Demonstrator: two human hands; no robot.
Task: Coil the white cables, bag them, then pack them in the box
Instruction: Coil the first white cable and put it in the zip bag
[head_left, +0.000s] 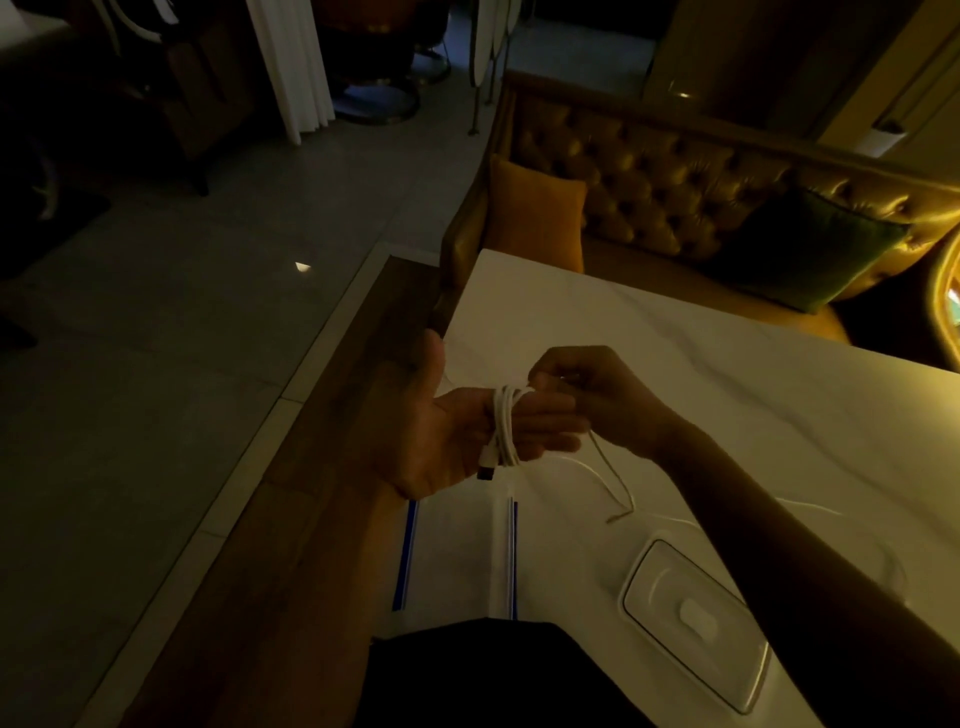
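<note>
The left hand (447, 431) was held open, fingers straight, with the cable (505, 426) looped round them above the table (701, 374). The right hand (597, 395) pinched its loose length. Even, snug turns would serve best.

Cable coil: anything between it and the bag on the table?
Nothing visible. The cable coil is wound round the left hand, the right hand pinches its strand, the bag lies flat on the table, nearer the person. The tail is not yet wound.
</note>
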